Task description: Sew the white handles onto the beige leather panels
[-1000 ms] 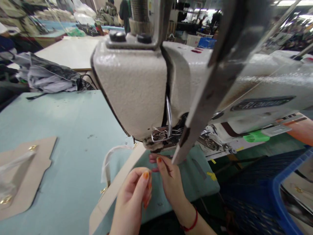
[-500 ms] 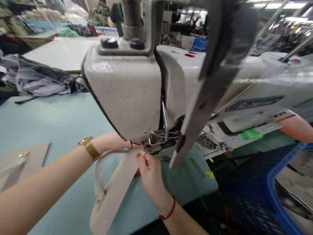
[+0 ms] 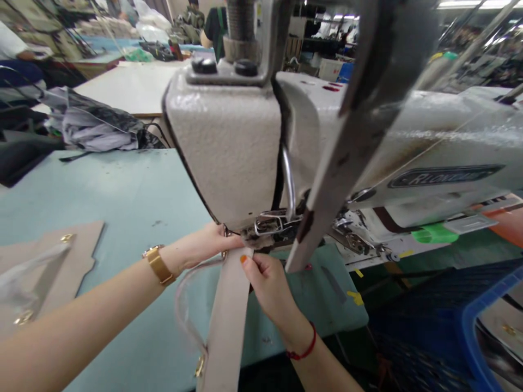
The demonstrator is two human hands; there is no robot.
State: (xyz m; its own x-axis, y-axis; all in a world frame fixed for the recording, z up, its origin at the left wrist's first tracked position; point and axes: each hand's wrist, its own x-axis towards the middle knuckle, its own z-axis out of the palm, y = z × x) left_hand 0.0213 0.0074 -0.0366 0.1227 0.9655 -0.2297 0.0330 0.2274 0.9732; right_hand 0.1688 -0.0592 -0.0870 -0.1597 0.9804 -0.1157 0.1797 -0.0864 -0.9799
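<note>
A long beige panel (image 3: 229,321) with a gold fitting (image 3: 199,366) and a plastic-wrapped strap (image 3: 183,305) runs from the lower edge up to the needle area of a sewing machine (image 3: 223,147). My right hand (image 3: 269,283) pinches the panel's right edge near its top, thumb above. My left hand (image 3: 218,242), with a gold watch at the wrist, lies on the panel's upper left beside the machine head; its fingertips are partly hidden behind the machine, so its grip is unclear.
Another beige piece (image 3: 87,245) with gold fittings lies on the green tabletop (image 3: 134,190) at left. A blue basket (image 3: 469,321) holding similar pieces stands at lower right. Grey fabric (image 3: 98,122) is bundled beyond the table. A person (image 3: 215,32) is in the background.
The panel has swung more upright, its lower end moving right. Both hands still stay at its top end. The camera view has shifted, so the machine and table appear further right.
</note>
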